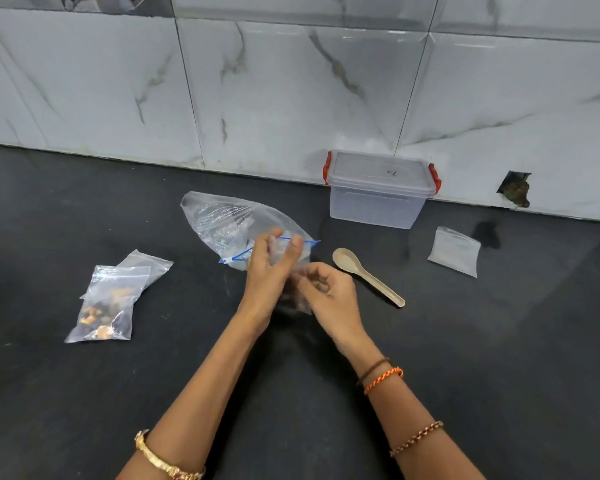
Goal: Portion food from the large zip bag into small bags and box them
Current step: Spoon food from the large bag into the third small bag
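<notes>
The large zip bag (222,221) with a blue zip strip lies crumpled on the dark counter, nearly empty. In front of it a small clear bag (300,296) with dark food is held between both hands. My left hand (269,268) holds its upper part with fingers raised against the large bag. My right hand (328,292) pinches the small bag's top with curled fingers. A filled small bag (106,306) of nuts and dried fruit lies at the left on top of another small bag (149,263). The clear box (378,199) with red latches stands closed by the wall.
A beige spoon (366,275) lies right of my hands. A stack of empty small bags (454,251) lies further right. The marble-tiled wall (291,98) runs along the back, with a broken hole (515,188) low at the right.
</notes>
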A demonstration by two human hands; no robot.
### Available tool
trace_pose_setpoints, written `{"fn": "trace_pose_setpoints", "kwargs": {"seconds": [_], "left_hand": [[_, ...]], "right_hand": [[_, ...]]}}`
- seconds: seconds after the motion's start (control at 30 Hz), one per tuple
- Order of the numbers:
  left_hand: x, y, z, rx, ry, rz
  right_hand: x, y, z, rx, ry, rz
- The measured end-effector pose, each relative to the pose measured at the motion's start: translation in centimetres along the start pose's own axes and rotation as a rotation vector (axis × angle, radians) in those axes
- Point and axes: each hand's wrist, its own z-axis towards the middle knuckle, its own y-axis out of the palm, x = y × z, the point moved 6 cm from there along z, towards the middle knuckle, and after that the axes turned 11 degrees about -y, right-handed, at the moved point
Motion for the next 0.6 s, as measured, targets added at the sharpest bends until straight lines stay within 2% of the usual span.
{"fn": "trace_pose_setpoints", "kwargs": {"seconds": [0.1, 0.2, 0.27, 0.37, 0.4, 0.47, 0.6], "left_hand": [[0.1, -0.3, 0.2, -0.060, -0.005, -0.106], [-0.4, -0.6, 0.3, -0.044, 0.026, -0.051], [-0.7, -0.9, 0.3, 0.045, 0.038, -0.041], [-0.8, -3.0, 0.7, 0.314, 0.061, -0.052], [-0.8, -3.8, 0.9, 0.354, 0.072, -0.053], [-0.9, -4.2, 1.3, 0.309, 0.064, -0.028], [-0.9, -1.7, 0.8, 0.112, 0.096, 0.082]], "right_hand": [[0.0, -1.5, 0.2, 0.121, 0.042, 0.046], [0.0, -2.1, 0.3, 0.116, 0.072, 0.075], [0.1, -2.0, 0.3, 0.137, 0.088, 0.061], [0.4, -3.0, 0.5, 0.243, 0.126, 0.081], [0.5, -3.6, 0.6, 0.259, 0.139, 0.090], [0.7, -4.1, 0.9, 0.234, 0.140, 0.090], [0.4, -2.4, 1.2, 0.111, 0.059, 0.124]]}}
